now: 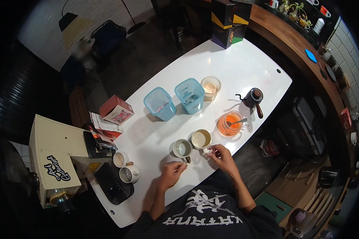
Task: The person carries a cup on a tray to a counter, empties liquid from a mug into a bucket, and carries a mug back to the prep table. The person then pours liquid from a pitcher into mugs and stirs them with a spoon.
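Two mugs stand side by side before me: a grey-green mug [182, 148] on the left and a cream mug [201, 139] on the right. Just below the grey-green mug's dark handle is my left hand [171, 175], thumb and fingers pinched together; what they hold, if anything, is too small to name. My right hand [222, 157] is at the near right side of the cream mug, its fingers curled in a pinch. A small white piece [207, 151] shows by those fingertips; whether it is the mug's handle or something separate I cannot tell.
Nearby on the white table [147, 147] stand a glass pitcher [229, 124] of orange liquid with a spoon, a gooseneck kettle [253, 97], two blue containers [160, 105] and a glass [210, 87]. Left are two more cups [129, 174], a red box [116, 110] and a cream-coloured machine [54, 155].
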{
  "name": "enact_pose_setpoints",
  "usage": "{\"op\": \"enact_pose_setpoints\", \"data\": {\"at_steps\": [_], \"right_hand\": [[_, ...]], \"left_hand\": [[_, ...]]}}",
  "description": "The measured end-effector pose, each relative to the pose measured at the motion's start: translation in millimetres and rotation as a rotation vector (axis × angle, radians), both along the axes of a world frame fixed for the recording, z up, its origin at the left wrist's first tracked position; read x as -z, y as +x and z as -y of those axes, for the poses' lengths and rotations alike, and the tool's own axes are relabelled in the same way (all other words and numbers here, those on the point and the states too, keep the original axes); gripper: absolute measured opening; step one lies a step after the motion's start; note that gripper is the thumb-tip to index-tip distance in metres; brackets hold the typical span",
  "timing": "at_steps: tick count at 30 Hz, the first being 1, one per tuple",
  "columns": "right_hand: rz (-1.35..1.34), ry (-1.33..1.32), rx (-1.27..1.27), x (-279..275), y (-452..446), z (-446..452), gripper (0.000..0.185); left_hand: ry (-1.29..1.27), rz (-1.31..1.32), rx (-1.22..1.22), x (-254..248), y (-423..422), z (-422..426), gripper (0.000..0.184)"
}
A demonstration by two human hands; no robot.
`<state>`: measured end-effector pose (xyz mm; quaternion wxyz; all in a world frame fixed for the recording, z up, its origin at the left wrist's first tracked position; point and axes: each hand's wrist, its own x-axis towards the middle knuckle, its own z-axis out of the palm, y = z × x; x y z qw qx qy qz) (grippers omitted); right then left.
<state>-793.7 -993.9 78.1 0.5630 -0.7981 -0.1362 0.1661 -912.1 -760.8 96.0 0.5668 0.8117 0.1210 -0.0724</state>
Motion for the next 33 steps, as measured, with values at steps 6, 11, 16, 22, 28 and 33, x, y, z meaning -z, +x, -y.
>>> {"op": "enact_pose_setpoints", "data": {"at_steps": [6, 11, 16, 22, 28, 33], "right_hand": [[0.047, 0.017, -0.048, -21.5, 21.8, 20.8, 0.022], [0.095, 0.075, -0.076, -40.5, 33.0, 8.7, 0.019], [0.186, 0.138, -0.074, -62.0, 50.3, -14.0, 0.012], [0.319, 0.162, -0.107, -72.7, 84.3, -42.1, 0.02], [0.308, 0.183, -0.085, -84.6, 113.7, -76.0, 0.041], [0.24, 0.062, -0.132, -88.0, 126.4, -99.5, 0.048]], "left_hand": [[-0.068, 0.147, -0.399, -21.1, 13.1, -12.3, 0.022], [-0.017, 0.415, -0.428, -28.6, 42.8, -5.1, 0.061], [0.253, 0.378, -0.116, -40.3, 65.2, 19.0, 0.075], [0.452, 0.423, -0.132, -24.4, 76.7, 28.7, 0.065], [0.528, 0.477, -0.24, -13.8, 81.4, 35.4, 0.056], [0.542, 0.513, -0.285, -14.9, 85.8, 38.4, 0.051]]}}
